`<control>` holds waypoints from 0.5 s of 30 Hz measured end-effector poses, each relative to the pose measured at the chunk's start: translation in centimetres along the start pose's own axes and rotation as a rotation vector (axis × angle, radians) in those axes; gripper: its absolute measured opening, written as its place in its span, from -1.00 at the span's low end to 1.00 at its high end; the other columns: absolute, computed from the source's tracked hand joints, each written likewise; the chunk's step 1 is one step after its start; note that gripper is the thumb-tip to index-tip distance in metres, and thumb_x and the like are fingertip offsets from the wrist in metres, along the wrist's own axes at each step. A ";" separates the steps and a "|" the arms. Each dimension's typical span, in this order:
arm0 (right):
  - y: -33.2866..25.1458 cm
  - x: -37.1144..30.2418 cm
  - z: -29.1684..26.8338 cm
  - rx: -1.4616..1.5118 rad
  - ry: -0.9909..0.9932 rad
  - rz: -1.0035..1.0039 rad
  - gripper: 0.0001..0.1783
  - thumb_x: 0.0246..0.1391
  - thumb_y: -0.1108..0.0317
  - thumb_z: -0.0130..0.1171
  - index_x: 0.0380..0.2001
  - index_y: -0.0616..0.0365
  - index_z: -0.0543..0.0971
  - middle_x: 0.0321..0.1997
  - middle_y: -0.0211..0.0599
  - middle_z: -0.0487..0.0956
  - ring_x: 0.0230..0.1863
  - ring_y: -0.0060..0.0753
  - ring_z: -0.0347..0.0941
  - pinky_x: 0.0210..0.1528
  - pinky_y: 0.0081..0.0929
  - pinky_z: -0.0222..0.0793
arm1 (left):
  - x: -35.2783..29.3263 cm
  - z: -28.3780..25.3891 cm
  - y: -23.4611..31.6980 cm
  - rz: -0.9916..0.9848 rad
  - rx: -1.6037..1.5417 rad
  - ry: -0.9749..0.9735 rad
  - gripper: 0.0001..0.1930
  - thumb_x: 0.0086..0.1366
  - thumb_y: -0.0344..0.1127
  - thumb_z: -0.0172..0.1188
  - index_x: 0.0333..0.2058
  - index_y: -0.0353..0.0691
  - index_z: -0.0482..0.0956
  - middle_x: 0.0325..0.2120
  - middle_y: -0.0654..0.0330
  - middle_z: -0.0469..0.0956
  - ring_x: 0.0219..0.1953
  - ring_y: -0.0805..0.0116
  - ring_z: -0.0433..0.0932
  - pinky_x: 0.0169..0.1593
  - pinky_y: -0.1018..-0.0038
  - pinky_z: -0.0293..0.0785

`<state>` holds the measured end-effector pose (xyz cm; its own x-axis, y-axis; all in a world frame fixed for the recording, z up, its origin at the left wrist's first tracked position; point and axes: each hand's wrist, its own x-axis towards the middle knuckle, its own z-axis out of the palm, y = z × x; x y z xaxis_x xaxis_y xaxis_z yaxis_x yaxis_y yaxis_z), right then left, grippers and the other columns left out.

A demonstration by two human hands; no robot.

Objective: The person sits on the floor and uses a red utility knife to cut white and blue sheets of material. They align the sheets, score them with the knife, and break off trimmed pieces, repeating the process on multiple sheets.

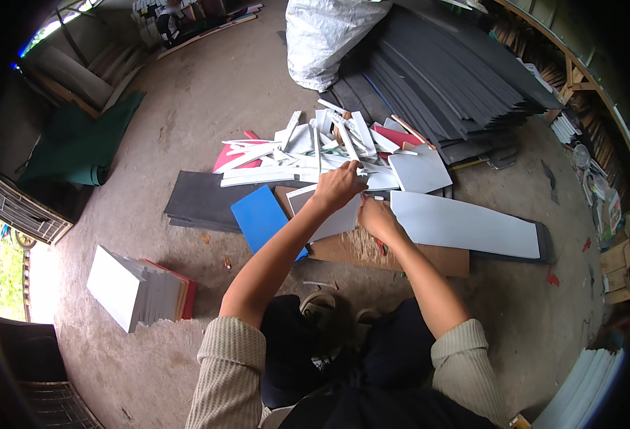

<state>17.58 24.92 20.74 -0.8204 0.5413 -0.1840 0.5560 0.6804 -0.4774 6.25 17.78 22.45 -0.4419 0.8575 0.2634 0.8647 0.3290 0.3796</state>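
My left hand [339, 186] is closed at the near edge of a heap of white foam-like strips and offcuts [257, 171]. One white strip [348, 141] reaches down to its fingertips; I cannot tell whether the fingers grip it. Close beside it, my right hand [379, 219] is closed too, its fingers curled and what they hold hidden. A small red thing [381, 247] shows just under my right wrist, on a scuffed brown board [429, 259]. Between the hands lies a pale sheet [335, 222]. A blue sheet [265, 222] rests to the left, a long white sheet [465, 225] to the right.
A stack of white, grey and red sheets [139, 286] stands on the floor at left. Behind the heap are a white woven sack [329, 43] and a large pile of dark grey sheets [443, 71]. Dark green sheeting [79, 146] lies far left.
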 end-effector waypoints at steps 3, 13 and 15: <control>0.0 0.1 -0.5 -0.055 -0.059 0.004 -0.67 -0.05 0.35 -0.16 -0.29 0.35 0.47 -0.27 0.19 0.48 -0.19 0.11 0.44 -0.11 -0.15 0.32 | 0.1 -0.2 0.1 -0.037 0.013 -0.009 -0.76 0.04 -0.11 0.08 -0.36 -0.10 0.45 -0.37 0.12 0.49 -0.41 0.10 0.52 -0.39 0.24 0.44; -1.9 -1.2 -1.6 0.031 -0.145 0.012 -0.65 -0.06 0.35 -0.13 -0.34 0.48 0.45 -0.28 0.34 0.43 -0.14 0.20 0.37 -0.06 -0.10 0.26 | -0.6 0.2 -0.4 -0.067 0.055 0.042 -0.77 0.04 -0.14 0.08 -0.40 -0.15 0.44 -0.46 0.16 0.51 -0.47 0.09 0.52 -0.41 0.25 0.44; -1.1 -0.8 -0.8 0.038 -0.103 0.014 -0.65 -0.06 0.34 -0.13 -0.35 0.48 0.45 -0.30 0.34 0.44 -0.16 0.20 0.38 -0.07 -0.11 0.27 | -0.3 0.0 0.0 -0.035 0.034 0.013 -0.78 0.04 -0.15 0.08 -0.40 -0.15 0.44 -0.45 0.16 0.51 -0.46 0.09 0.52 -0.41 0.25 0.44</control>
<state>17.72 24.19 22.11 -0.8229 0.4959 -0.2775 0.5639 0.6526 -0.5062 6.38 17.48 22.34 -0.4748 0.8401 0.2621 0.8561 0.3719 0.3587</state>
